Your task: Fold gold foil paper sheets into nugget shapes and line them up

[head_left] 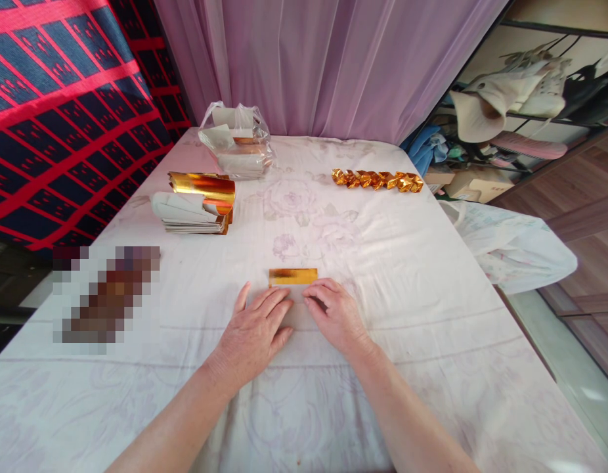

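In the middle of the table lies a sheet of gold foil paper [293, 276], with a shiny gold strip along its far side and a pale part nearer me. My left hand [257, 328] rests on the pale part, fingers stretched out and thumb apart. At the sheet's right edge, my right hand [336, 312] has thumb and forefinger pinched together on the paper. A row of folded gold paper pieces [377, 180] lies further back on the right. To the back left is a stack of gold foil sheets [200, 207], its top ones curled over.
A clear plastic bag [238, 141] with more paper stands behind the stack. A blurred-out item [107, 299] lies at the left edge of the floral tablecloth [294, 407]. Beyond the table are a purple curtain [308, 66], a white bag [521, 249] and a shelf with a cap [481, 98].
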Tool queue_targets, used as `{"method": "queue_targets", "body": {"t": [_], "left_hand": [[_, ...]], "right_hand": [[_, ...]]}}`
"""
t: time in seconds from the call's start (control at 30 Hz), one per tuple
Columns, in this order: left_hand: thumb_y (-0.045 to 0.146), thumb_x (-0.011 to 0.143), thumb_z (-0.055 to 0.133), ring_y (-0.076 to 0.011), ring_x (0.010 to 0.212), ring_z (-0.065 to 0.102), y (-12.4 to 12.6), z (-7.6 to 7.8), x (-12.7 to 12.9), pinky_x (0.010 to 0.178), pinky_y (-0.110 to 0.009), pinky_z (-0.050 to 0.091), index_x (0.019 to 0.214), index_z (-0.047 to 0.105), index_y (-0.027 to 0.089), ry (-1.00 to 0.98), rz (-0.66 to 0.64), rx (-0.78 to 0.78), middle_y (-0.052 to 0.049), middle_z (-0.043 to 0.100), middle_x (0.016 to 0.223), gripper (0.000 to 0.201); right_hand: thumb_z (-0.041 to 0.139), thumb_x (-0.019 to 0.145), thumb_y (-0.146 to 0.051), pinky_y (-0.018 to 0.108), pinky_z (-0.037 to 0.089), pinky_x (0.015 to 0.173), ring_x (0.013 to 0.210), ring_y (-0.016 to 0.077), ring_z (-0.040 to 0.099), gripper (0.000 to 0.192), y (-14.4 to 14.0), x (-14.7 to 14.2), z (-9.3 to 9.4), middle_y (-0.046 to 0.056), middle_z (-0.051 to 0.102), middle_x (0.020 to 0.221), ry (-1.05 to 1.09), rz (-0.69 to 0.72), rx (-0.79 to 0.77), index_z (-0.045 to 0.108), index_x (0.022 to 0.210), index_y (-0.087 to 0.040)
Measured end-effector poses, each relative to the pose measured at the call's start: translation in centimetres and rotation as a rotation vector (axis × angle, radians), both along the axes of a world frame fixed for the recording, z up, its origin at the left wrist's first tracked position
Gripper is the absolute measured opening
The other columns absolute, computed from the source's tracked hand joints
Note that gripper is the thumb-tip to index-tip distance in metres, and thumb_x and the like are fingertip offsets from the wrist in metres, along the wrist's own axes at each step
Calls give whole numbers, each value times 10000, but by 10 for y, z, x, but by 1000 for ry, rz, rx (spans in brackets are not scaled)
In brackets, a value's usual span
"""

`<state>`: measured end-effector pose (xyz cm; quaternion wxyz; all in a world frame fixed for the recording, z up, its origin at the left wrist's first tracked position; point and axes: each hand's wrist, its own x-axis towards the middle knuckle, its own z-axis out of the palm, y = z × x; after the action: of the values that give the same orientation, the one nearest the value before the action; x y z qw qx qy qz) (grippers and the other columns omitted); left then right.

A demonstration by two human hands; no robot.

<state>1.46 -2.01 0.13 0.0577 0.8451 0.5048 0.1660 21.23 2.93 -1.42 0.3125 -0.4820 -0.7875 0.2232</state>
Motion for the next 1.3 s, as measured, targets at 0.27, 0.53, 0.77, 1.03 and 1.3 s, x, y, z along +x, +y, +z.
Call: {"method": "queue_targets", "body": {"t": [0.27, 0.53, 0.77, 1.03, 1.3], "left_hand": [[308, 966, 466, -225, 1267, 533, -1, 0, -1, 1211, -514, 77, 1239, 604, 210, 9, -3, 18, -72, 615, 1356, 321], [329, 982, 442, -226, 1266, 534, -2, -2, -5, 1218, -502, 37, 1305, 577, 199, 23, 8, 31, -74, 626, 1347, 374], [326, 983, 441, -232, 1262, 530, -1, 2, -12, 1215, -520, 21, 1230, 636, 231, 25, 40, 30, -50, 647, 1311, 328], [340, 983, 457, -254, 1260, 534, -1, 5, -17, 1194, -566, 92, 1193, 671, 272, 33, 83, 8, -30, 653, 1312, 308], [346, 980, 460, -258, 1244, 557, 1, 6, -25, 1190, -585, 82, 1158, 694, 317, 31, 111, -38, 15, 682, 1272, 296]], "right_hand": [[540, 880, -164, 359, 509, 832, 902, 199, 646, 172, 0, 0, 0, 55, 677, 918, 12, 5, 4, 699, 876, -228], [536, 880, -164, 355, 509, 834, 909, 197, 645, 181, 0, 1, 1, 56, 681, 925, 10, 6, -7, 705, 884, -230], [536, 880, -158, 343, 507, 829, 898, 190, 648, 175, 0, 0, 1, 52, 681, 916, 8, 5, 6, 698, 876, -226], [541, 874, -157, 330, 504, 824, 897, 186, 646, 171, 0, 0, 1, 51, 679, 918, 10, -10, 0, 698, 874, -224], [530, 883, -174, 333, 503, 826, 895, 185, 646, 178, 0, 0, 1, 55, 682, 922, 8, -13, -5, 700, 868, -226]]}}
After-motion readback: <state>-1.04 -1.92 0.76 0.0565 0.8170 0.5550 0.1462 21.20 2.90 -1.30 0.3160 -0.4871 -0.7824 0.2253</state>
